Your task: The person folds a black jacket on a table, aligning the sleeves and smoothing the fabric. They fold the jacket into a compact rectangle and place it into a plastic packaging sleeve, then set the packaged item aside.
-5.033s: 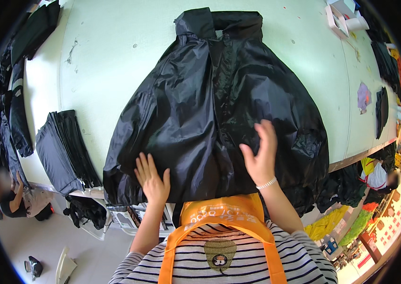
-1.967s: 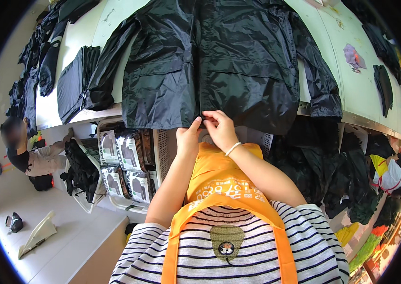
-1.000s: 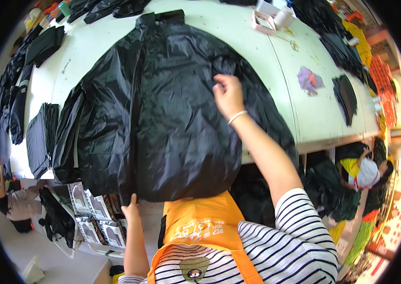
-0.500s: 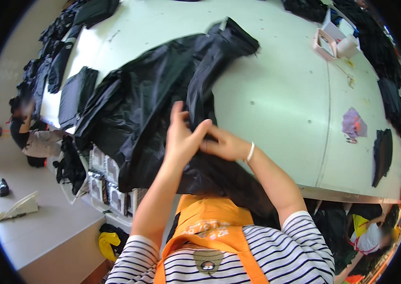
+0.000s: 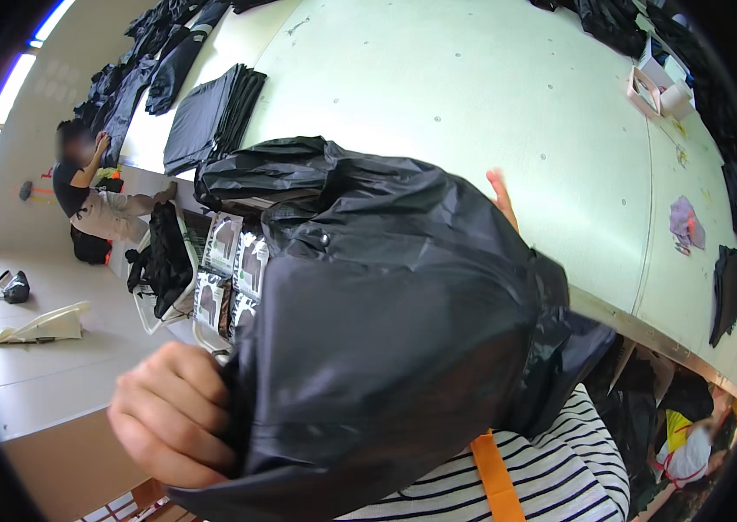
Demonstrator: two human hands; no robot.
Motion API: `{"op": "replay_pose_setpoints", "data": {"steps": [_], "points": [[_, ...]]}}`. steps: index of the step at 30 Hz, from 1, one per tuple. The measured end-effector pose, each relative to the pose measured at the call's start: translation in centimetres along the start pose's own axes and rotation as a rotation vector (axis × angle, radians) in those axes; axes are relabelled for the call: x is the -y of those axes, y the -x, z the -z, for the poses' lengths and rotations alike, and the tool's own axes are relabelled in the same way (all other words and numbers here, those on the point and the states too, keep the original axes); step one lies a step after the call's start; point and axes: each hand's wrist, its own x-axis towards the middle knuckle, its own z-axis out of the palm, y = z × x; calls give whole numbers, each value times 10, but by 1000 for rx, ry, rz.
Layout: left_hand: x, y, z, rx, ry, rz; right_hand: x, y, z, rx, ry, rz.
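A black, shiny garment (image 5: pixel 394 322) with a small metal snap is held up close in front of me and fills the middle of the view. My left hand (image 5: pixel 173 413) is closed round its left edge at the lower left, knuckles towards me. Behind the garment's upper right side is my right hand (image 5: pixel 500 198). Only stretched-out fingertips and a bit of that hand rise past the cloth; its palm and other fingers are hidden. Part of the garment trails back to the table's near left edge.
A large pale table (image 5: pixel 438 96) spans the far side. On it lie a stack of folded black garments (image 5: pixel 212 117), a pink box (image 5: pixel 644 91) and a purple cloth (image 5: pixel 686 224). Packaged goods in baskets (image 5: pixel 225 278) stand at the left. One person (image 5: pixel 90 187) is far left, another (image 5: pixel 690 452) lower right.
The garment has come up off the table towards me. My hands, together over it before, are now apart: the left has moved down and left to its edge, the right up and right behind it.
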Motion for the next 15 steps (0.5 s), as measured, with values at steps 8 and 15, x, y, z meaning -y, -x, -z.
{"op": "replay_pose_setpoints", "data": {"steps": [8, 15], "points": [[-12, -24, 29, 89, -1383, 1228, 49, 175, -28, 38, 624, -131], [58, 26, -36, 6, -617, 369, 118, 374, 13, -906, 529, -79]]}}
